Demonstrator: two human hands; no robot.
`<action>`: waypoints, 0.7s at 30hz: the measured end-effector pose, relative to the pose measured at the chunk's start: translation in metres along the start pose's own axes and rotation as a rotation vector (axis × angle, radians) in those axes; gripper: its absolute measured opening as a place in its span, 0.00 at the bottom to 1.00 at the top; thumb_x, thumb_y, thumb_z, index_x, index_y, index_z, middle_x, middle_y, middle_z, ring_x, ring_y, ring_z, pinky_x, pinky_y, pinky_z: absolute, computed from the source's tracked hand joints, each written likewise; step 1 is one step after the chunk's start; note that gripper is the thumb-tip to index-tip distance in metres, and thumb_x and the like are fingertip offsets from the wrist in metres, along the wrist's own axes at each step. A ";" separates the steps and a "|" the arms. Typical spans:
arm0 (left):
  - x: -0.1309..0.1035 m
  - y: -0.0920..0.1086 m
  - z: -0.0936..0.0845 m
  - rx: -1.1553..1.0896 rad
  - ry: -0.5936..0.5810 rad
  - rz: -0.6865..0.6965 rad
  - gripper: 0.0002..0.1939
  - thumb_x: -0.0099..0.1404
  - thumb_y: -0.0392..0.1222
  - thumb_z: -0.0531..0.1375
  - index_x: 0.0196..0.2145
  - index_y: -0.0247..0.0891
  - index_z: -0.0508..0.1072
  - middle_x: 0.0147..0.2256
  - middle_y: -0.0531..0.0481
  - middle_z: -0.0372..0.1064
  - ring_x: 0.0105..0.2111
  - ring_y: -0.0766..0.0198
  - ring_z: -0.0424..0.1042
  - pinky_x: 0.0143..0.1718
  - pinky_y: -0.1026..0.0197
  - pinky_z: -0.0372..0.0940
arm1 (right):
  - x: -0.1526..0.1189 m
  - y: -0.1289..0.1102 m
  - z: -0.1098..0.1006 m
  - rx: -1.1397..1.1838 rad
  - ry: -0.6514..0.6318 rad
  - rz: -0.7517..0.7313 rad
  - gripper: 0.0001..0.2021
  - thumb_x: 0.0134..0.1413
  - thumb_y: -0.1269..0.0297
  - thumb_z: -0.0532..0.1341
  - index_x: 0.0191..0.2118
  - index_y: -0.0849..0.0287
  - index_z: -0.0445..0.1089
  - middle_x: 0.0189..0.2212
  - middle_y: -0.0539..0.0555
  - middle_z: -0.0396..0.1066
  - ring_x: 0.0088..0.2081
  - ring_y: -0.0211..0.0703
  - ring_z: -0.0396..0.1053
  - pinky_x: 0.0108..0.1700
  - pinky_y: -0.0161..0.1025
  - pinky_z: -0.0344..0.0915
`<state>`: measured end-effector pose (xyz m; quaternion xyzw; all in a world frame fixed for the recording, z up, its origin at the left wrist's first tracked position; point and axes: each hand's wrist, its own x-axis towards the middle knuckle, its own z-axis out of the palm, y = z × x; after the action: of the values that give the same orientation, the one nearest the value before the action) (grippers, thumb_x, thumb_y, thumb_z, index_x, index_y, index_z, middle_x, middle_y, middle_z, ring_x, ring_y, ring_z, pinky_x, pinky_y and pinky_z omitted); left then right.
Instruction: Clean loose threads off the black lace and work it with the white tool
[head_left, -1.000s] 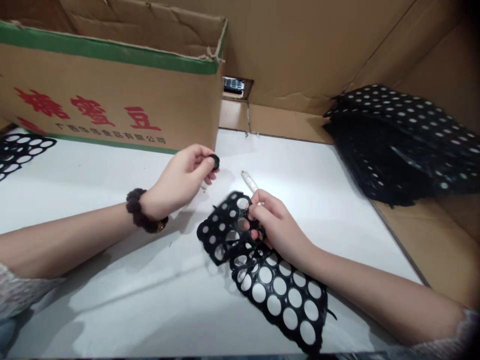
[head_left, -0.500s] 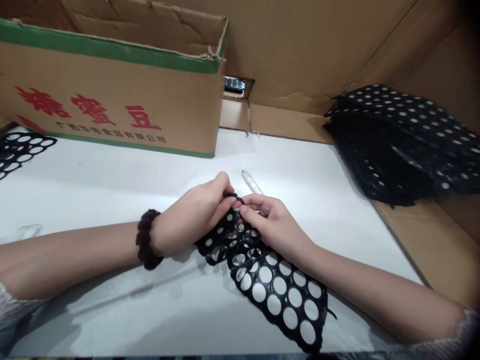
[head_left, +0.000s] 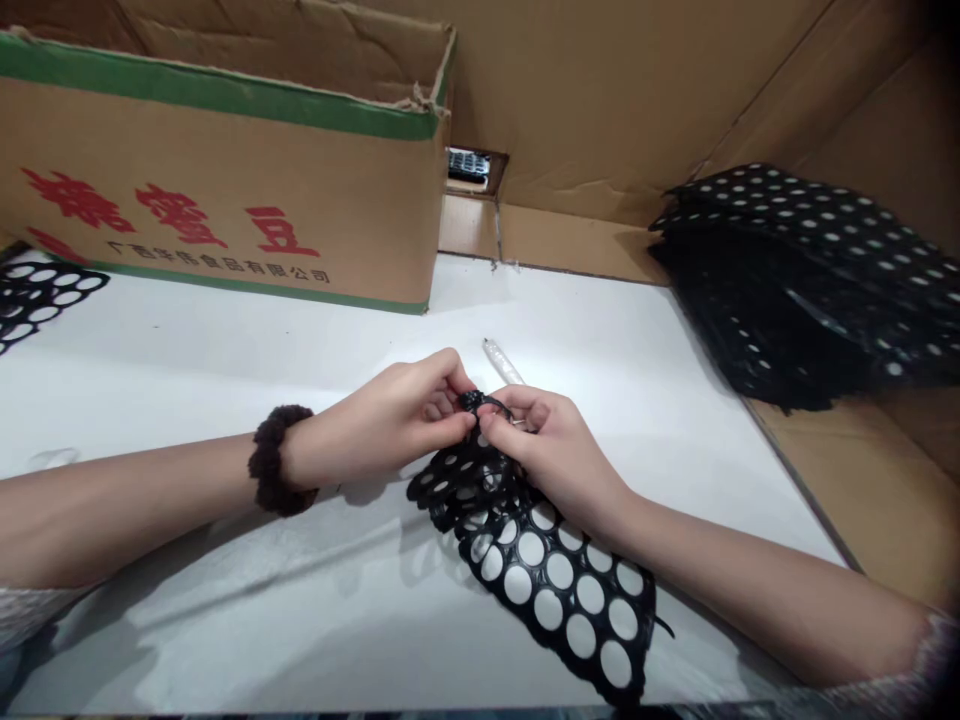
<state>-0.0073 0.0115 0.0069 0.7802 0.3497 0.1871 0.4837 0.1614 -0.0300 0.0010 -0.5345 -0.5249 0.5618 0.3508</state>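
Observation:
A black perforated sheet (head_left: 559, 570) with rows of round holes lies slantwise on the white table, its upper end bunched up between my hands. My left hand (head_left: 405, 415) pinches the gathered black tip with thumb and forefinger. Opposite it, my right hand (head_left: 555, 440) is closed on the same bunched end, thumb pressed against the fingers. A thin black strand loops over the right fingertips. Just beyond my hands lies a whitish, pen-like stick (head_left: 502, 360), its near end hidden by my right hand.
A cardboard box (head_left: 225, 200) with green edges and red lettering stands at the back left. Another perforated black sheet (head_left: 45, 295) lies at the left edge. Stacked black perforated sheets (head_left: 802, 290) rest at the right against the cardboard wall (head_left: 600, 100), which has a small cut opening.
My left hand has drawn slightly left and its fingers have loosened into a fingertip pinch. The bunched sheet's left part has shifted a little right. The right hand has hardly moved.

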 end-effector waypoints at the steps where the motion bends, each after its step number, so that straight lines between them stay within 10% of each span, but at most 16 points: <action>1: 0.001 -0.001 0.000 -0.034 0.012 -0.026 0.06 0.60 0.41 0.53 0.34 0.37 0.59 0.26 0.54 0.64 0.26 0.70 0.65 0.25 0.68 0.60 | 0.000 0.000 0.000 0.001 -0.003 -0.004 0.04 0.46 0.67 0.57 0.27 0.63 0.63 0.20 0.46 0.56 0.23 0.30 0.53 0.25 0.31 0.49; 15: 0.007 -0.001 -0.008 -0.351 -0.114 -0.145 0.07 0.57 0.38 0.56 0.32 0.36 0.59 0.28 0.53 0.67 0.27 0.72 0.67 0.30 0.67 0.63 | -0.001 0.001 -0.002 0.021 -0.097 -0.047 0.03 0.48 0.73 0.53 0.27 0.60 0.57 0.20 0.44 0.55 0.21 0.28 0.52 0.23 0.30 0.49; 21: 0.012 0.001 -0.011 -0.003 0.349 -0.030 0.08 0.53 0.35 0.59 0.30 0.35 0.61 0.23 0.55 0.66 0.24 0.72 0.68 0.24 0.69 0.64 | 0.006 0.004 -0.003 0.122 -0.086 0.000 0.05 0.52 0.68 0.53 0.28 0.58 0.53 0.18 0.43 0.50 0.18 0.28 0.47 0.20 0.30 0.46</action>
<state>-0.0058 0.0271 0.0127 0.7299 0.4396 0.3130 0.4196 0.1637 -0.0248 -0.0039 -0.4876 -0.5044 0.6152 0.3596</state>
